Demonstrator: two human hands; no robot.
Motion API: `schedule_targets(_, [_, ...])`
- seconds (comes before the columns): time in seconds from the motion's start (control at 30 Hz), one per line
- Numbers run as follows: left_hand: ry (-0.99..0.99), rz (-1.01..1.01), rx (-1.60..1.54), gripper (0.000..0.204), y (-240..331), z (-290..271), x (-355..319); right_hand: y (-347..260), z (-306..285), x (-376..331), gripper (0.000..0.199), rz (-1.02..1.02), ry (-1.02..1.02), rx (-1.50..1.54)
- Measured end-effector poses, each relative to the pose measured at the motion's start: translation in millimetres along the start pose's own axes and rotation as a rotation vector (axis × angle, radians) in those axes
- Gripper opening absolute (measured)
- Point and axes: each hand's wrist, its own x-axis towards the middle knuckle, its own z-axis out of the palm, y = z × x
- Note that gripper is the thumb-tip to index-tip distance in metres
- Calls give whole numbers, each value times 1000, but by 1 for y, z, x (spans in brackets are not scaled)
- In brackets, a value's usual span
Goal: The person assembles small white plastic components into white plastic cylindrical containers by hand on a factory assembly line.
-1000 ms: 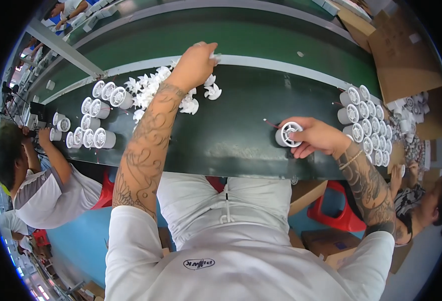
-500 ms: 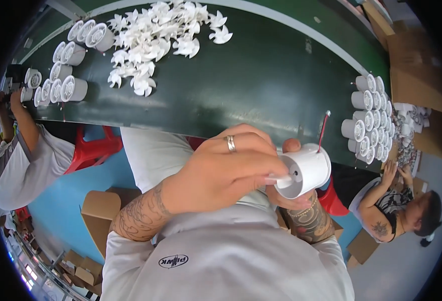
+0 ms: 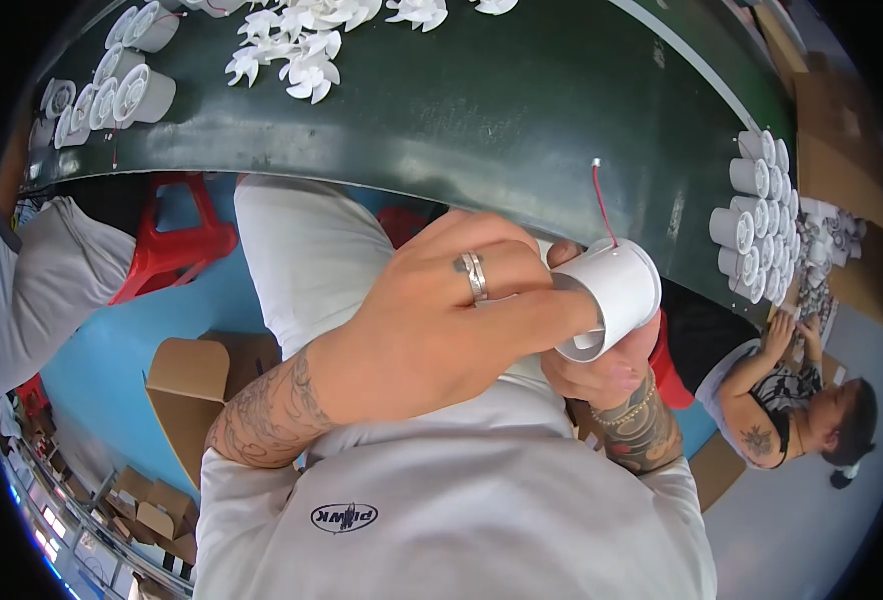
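Just off the front edge of the green table, my right hand grips a white cup-shaped motor housing from below and behind. The housing lies tilted, its open mouth toward the left, and a thin red wire with a small white plug sticks up from it. My left hand, with a silver ring, has its fingertips inside the mouth, closed on a small white fan blade. Most of that blade is hidden by my fingers and the housing wall.
Loose white fan blades lie at the far left of the table. White housings stand left of them, and more housings are stacked at the right. Co-workers sit on both sides. A red stool and cardboard box are at left.
My left fingers have gone from the mouth of the housing deeper inside with the white fan blade. The table has shifted up in the view, and the wire leans more to the left.
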Motion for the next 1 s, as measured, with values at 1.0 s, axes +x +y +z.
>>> schedule_targets(1.0, [195,-460,-769,22,18,18,-26,24,33,-14,60,-74,281,3])
